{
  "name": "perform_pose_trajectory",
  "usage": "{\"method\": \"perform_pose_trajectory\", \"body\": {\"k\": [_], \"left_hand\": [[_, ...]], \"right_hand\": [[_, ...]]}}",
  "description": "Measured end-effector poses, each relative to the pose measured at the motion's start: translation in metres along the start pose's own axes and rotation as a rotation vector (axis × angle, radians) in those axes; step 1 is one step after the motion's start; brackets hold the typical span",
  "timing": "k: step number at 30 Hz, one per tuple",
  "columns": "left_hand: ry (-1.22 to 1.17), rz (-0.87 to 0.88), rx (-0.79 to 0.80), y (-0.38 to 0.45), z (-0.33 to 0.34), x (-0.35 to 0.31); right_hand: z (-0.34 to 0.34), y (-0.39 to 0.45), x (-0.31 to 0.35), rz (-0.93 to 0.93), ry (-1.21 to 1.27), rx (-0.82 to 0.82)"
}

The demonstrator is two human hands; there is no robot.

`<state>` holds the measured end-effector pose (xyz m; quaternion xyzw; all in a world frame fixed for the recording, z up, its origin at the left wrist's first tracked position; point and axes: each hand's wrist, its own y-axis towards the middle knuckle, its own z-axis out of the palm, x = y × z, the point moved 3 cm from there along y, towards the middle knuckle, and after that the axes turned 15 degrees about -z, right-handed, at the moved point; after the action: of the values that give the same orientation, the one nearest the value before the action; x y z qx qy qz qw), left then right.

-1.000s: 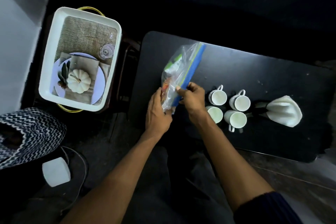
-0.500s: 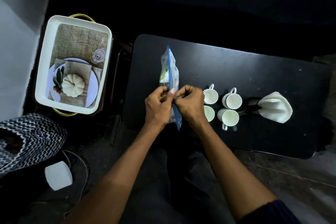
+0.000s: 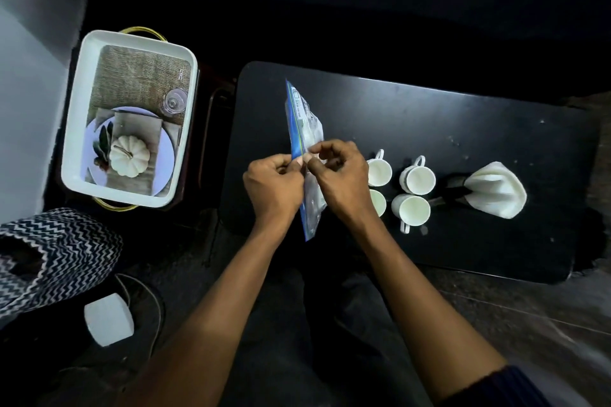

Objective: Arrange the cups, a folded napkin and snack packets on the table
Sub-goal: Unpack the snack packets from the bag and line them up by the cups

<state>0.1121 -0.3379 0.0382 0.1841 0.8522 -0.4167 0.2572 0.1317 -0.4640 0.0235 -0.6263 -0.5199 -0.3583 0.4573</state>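
Dark flooring fills the near field, with the person's two bare forearms rising from 6 o'clock toward the centre. At 8 o'clock a white block [image 3: 108, 319] with a looped cable lies on the floor, and just beyond it, at 9 o'clock, a zigzag-patterned fabric [image 3: 49, 254].

Centre: the left hand [image 3: 272, 187] and right hand [image 3: 340, 180] meet over the near-left part of the black table [image 3: 429, 116]. Each grip is closed to a pinch, thumb against fingertips, on opposite sides of the blue seal strip of a clear zip bag [image 3: 302, 129], which stands on edge and runs from about 6 to 12 o'clock between the hands. Pale contents show through the plastic; individual snack packets cannot be made out.

At 3 o'clock of the hands, four white cups [image 3: 417, 179] stand upright in a two-by-two group on the table; the right hand partly covers the two nearest it. The front-right cup's handle points to 6 o'clock, the rear cups' handles to 12 o'clock. Farther toward 3 o'clock, near the cups, a folded napkin [image 3: 494, 189] fans out of a dark ring, its wide end toward the table's right edge.

At 10 o'clock, apart from the table, a white tray [image 3: 76, 129] with gold handles holds a woven mat, a plate with a small white pumpkin [image 3: 129, 155] on a cloth, and a clear glass [image 3: 174, 102]. Beyond the table the background is black.
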Motion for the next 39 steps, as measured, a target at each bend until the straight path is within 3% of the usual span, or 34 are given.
{"method": "perform_pose_trajectory", "body": {"k": [5,9,16,19,25,32,39], "left_hand": [[0.029,0.127,-0.030,-0.006,-0.009,0.000],[0.004,0.098,0.010,0.003,-0.017,0.003],[-0.019,-0.042,0.370,0.016,-0.019,0.006],[-0.076,-0.090,0.421,0.016,-0.020,0.004],[-0.105,-0.103,0.292,0.014,-0.020,0.006],[0.122,0.182,0.061,0.010,-0.028,-0.004],[0.133,0.204,0.085,0.010,-0.032,-0.005]], "right_hand": [[0.012,0.004,0.010,0.052,0.102,0.107],[0.016,0.004,0.010,0.059,0.139,0.120],[0.013,0.004,0.001,0.099,0.122,0.089],[0.015,0.005,0.001,0.081,0.067,0.078],[0.019,0.008,0.006,0.039,-0.050,0.085],[0.018,0.001,0.028,-0.026,-0.099,-0.014],[0.019,0.006,0.033,-0.002,-0.103,0.007]]}}
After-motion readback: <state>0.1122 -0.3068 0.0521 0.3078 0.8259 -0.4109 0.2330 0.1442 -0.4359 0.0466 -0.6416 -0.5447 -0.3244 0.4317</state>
